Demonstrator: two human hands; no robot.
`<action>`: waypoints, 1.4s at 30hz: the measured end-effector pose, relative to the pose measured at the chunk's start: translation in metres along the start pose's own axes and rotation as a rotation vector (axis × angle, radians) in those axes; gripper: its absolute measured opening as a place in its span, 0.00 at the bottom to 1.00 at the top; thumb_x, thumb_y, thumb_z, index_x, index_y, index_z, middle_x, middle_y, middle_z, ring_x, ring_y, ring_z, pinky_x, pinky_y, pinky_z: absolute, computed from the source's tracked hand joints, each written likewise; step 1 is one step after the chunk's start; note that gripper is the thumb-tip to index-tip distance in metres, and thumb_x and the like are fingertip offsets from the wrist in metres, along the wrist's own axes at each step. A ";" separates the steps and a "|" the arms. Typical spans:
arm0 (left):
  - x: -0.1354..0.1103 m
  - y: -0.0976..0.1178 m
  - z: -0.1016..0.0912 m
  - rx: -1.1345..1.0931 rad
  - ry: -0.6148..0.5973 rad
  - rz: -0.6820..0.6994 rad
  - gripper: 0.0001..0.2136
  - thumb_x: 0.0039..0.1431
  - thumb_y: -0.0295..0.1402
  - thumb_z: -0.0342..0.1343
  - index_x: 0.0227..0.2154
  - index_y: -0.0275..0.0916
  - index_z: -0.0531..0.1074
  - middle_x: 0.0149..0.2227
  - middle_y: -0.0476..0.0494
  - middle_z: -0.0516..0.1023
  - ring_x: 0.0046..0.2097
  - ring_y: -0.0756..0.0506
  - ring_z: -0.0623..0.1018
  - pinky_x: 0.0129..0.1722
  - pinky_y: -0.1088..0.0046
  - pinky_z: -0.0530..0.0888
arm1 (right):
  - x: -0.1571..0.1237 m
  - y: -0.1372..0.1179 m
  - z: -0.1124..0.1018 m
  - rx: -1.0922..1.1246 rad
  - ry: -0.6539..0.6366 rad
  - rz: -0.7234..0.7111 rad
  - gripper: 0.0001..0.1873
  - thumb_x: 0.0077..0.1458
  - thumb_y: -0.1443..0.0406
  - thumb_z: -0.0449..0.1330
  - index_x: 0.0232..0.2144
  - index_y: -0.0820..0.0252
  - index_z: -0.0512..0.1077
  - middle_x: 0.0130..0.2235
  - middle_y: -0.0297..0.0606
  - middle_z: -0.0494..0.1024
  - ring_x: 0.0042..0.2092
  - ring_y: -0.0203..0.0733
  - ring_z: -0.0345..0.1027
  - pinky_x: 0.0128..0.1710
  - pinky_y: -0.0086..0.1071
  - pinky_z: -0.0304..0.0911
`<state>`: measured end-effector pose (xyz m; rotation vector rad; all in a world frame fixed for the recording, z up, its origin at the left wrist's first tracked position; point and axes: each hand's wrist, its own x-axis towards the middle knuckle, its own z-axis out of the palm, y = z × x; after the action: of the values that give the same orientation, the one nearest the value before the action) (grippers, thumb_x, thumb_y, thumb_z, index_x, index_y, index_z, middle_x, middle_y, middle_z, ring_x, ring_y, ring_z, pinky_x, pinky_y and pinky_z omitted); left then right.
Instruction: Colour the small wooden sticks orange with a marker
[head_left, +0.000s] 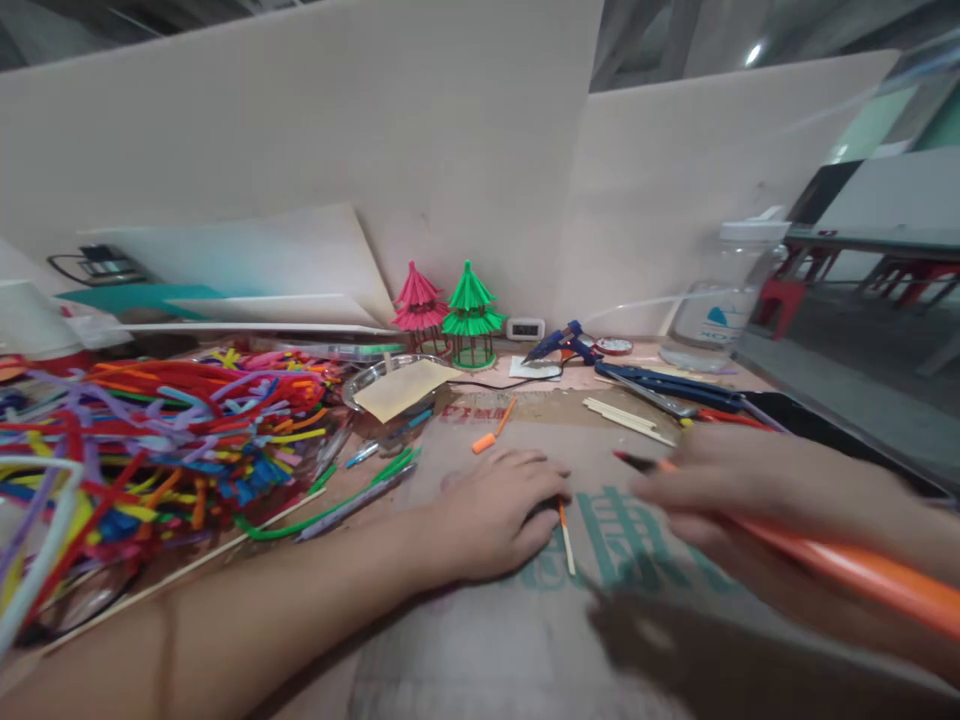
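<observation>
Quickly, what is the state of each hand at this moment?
Left hand: fingers bent over a partly orange stick on the cardboard; whether it grips cannot be told.
Right hand: closed, holding an orange marker.

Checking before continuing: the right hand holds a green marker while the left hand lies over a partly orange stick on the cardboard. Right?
Green is wrong: in the head view, the right hand holds an orange marker while the left hand lies over a partly orange stick on the cardboard.
</observation>
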<state>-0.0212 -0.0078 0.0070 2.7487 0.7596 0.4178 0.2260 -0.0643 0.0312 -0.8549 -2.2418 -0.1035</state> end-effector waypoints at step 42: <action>0.007 -0.030 0.002 -0.028 0.161 0.036 0.07 0.67 0.30 0.56 0.37 0.38 0.79 0.41 0.46 0.80 0.40 0.48 0.79 0.41 0.72 0.75 | 0.030 0.021 0.054 0.793 -0.308 0.768 0.11 0.58 0.61 0.62 0.28 0.55 0.63 0.20 0.28 0.73 0.21 0.33 0.64 0.20 0.26 0.57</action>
<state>-0.0284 0.0208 -0.0026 2.7313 0.7361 0.6587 0.1903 -0.0150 0.0074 -1.2252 -1.7864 1.2435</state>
